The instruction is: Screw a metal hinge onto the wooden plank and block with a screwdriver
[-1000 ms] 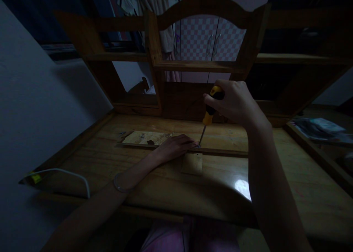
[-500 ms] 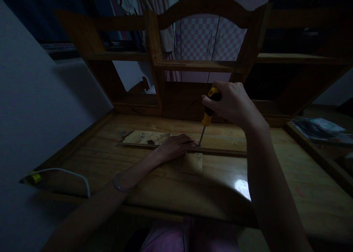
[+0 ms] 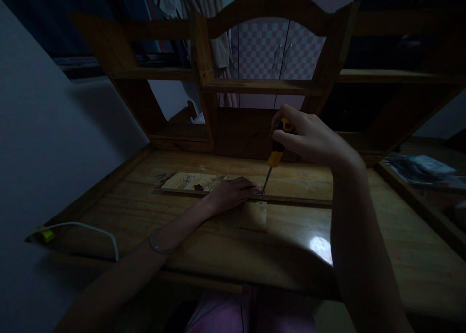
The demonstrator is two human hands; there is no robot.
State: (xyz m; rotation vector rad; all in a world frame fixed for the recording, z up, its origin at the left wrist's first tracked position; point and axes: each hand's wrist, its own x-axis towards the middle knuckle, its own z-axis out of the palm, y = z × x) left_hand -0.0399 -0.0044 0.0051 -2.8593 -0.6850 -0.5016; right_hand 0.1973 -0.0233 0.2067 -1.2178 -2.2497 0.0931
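Observation:
My right hand [image 3: 304, 131] is wrapped round the yellow-and-black handle of a screwdriver [image 3: 277, 151]. The shaft slants down to the left, and its tip meets a small metal piece [image 3: 261, 192] at the edge of a long wooden board [image 3: 294, 199]. Beside that tip, my left hand [image 3: 233, 194] lies flat over the board with fingers stretched out; its thumb is hidden. Left of it, the board shows a pale, rough, damaged face with a dark hole. Just in front of the board, a small square wooden piece [image 3: 254, 216] touches or nearly touches it.
Everything lies on a wooden desk top [image 3: 174, 236]. An open wooden shelf unit [image 3: 255, 86] rises along the back. A white cable [image 3: 91, 227] loops at the left edge near a yellow object [image 3: 47, 234]. Small thin bits [image 3: 160, 176] lie by the board's left end. Light is dim.
My right hand has turned on the screwdriver handle, its wrist shifting slightly right and its fingers changing position. The tip stays in the same place, and my left hand has not moved.

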